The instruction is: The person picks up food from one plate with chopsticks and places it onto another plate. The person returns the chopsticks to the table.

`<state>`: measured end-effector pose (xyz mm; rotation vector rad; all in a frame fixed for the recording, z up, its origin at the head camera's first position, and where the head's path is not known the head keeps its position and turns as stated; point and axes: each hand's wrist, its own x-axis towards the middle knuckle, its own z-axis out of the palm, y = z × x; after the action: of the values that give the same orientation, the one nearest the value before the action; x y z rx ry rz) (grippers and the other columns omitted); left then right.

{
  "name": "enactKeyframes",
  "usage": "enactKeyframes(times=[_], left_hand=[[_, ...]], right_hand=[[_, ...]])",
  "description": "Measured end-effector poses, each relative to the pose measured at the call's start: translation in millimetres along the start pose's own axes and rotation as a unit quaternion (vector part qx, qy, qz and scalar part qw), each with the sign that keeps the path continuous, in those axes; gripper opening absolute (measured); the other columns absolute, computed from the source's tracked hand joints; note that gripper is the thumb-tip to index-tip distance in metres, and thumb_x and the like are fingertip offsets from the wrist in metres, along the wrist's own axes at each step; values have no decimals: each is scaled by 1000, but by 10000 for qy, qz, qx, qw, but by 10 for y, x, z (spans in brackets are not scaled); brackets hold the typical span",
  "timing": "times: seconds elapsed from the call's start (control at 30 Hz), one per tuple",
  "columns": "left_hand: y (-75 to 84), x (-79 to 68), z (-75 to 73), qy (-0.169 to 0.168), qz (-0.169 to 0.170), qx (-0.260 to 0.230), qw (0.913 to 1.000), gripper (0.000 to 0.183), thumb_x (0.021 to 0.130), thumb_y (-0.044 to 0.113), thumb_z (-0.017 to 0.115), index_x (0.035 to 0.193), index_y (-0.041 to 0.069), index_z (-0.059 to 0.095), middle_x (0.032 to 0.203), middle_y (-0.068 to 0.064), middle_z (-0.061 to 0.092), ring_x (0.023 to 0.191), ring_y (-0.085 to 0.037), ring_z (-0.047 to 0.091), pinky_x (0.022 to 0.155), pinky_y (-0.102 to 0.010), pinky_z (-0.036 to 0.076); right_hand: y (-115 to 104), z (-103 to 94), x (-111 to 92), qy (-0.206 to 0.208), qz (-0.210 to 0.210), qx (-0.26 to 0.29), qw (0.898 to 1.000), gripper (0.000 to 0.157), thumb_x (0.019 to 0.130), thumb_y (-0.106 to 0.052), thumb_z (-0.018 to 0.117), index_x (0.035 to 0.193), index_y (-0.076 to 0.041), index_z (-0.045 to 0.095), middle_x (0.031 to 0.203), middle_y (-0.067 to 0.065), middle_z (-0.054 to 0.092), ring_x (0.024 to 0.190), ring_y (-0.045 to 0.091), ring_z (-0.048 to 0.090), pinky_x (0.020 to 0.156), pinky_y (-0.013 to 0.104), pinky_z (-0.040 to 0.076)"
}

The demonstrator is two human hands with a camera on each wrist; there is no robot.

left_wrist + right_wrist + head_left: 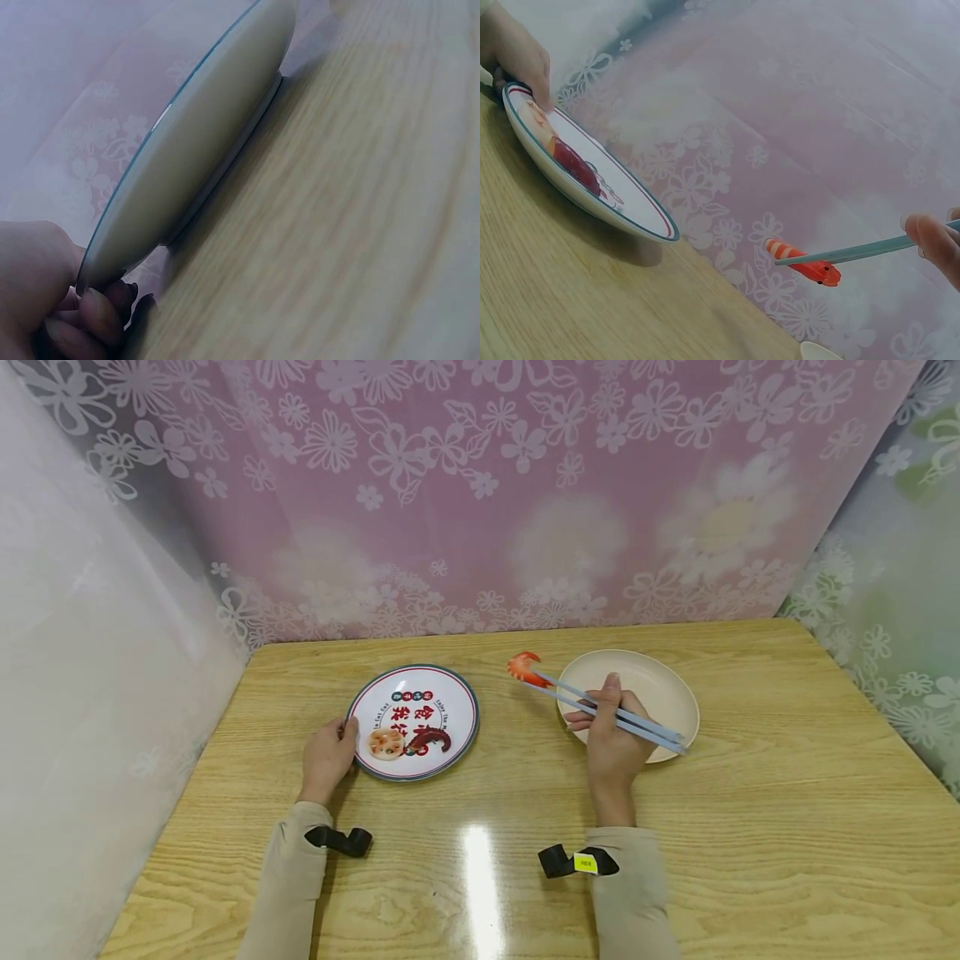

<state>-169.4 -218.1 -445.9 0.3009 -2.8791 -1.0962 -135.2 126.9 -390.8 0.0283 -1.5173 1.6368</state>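
My left hand (330,758) pinches the left rim of a white plate (450,693) with a blue edge and red printed characters; in the left wrist view the thumb is above the rim and the fingers beneath. On this plate lie a lotus root slice (386,743) and a dark red octopus tentacle piece (431,739). My right hand (617,743) holds a pair of pale blue chopsticks (647,727). Between their tips is an orange shrimp (528,668), held in the air between the two dishes. Under the right hand stands a cream plate (663,689), partly hidden by hand and chopsticks.
Both plates stand on a wooden table (517,793) with a bright light reflection near its front. A pink flowered curtain (480,510) hangs behind the far edge, with pale curtains at either side. Each sleeve carries a black wrist camera mount (341,841).
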Motion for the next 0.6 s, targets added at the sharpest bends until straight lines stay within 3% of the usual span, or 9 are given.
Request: enactKeyframes(times=[0.4,0.6], left_hand=[[-4,4,12,61,36,-20,10000,37,103,30,40,88,1,58,60,-7,55,44,-14,51,47,-29,39],[-9,11,16,74,38,34,10000,37,103,30,40,87,2,58,59,-7,54,44,-15,51,47,-29,39]], right_hand=[[-18,98,-67,-112,31,184,9998,39,100,-13,52,75,17,61,61,34,59,44,10,62,37,27,47],[-10,131,-88,-212,-42,214,9995,40,100,-12,51,75,17,61,60,31,60,44,11,62,38,25,47]])
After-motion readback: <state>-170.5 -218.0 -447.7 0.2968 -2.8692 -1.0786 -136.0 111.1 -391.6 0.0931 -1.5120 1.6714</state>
